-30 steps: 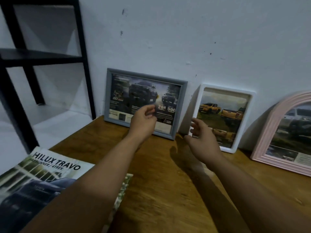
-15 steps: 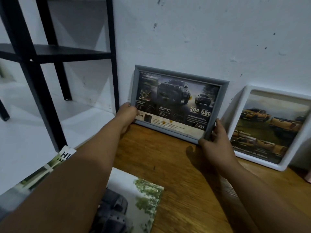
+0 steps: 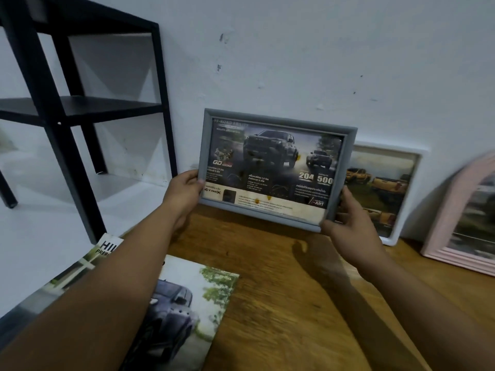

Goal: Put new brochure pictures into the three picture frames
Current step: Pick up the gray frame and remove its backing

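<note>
Both hands held grey frame (image 3: 276, 167) upright above wooden table (image 3: 281, 303), in front of white wall (image 3: 294, 49). Left hand (image 3: 182, 192) gripped frame's lower left edge, thumb on front. Right hand (image 3: 348, 226) pinched lower right corner, fingers behind. Frame showed dark pickup-truck brochure page with numbers 204 and 500. White frame (image 3: 396, 194) leaned on wall behind it, partly covered. Pink arched frame (image 3: 452, 223) at far right, blurred. Brochure (image 3: 187, 303) lay on table under left forearm. Black shelf unit (image 3: 67, 108) stood at left.

Light: dim, bluish, flat.
Shadows: soft arm shadows on the wooden table (image 3: 281, 303).
Blur: pink frame (image 3: 455, 210) smeared at right edge.
Distortion: wide-angle bending at the edges.
</note>
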